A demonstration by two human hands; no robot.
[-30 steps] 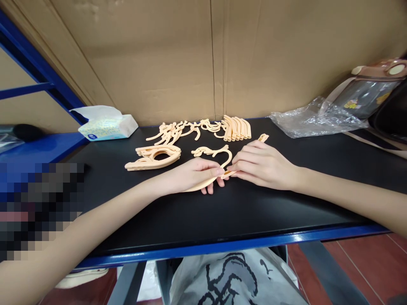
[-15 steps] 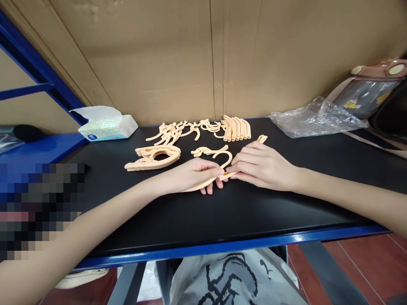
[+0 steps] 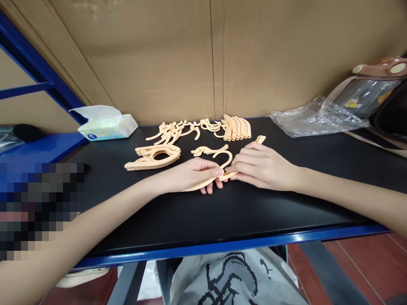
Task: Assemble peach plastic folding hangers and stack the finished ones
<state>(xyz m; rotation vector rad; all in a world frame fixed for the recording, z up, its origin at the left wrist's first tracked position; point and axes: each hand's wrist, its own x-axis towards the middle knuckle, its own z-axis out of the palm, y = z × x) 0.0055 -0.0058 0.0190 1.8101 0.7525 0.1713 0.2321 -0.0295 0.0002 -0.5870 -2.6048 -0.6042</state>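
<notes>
black tabletop (image 3: pixel 222 220): hooked piece (image 3: pixel 231 158) pinched between left fingers (image 3: pixel 213 173), bar (image 3: pixel 260 139) gripped under right fingers (image 3: pixel 246 167).

Room across front tabletop (image 3: pixel 254 216); curved pieces (image 3: pixel 237 128) behind

Below the near edge of the tabletop (image 3: pixel 254 216) shows a grey garment (image 3: pixel 251 292) with thick black line-print; forearms (image 3: pixel 108 208) bare.

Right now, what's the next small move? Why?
Probably press the bar in the right hand toward the hooked piece in the left hand: the bar's end lies close below the hook, but fingers partly cover the spot, so I can't tell whether they're joined.
</notes>
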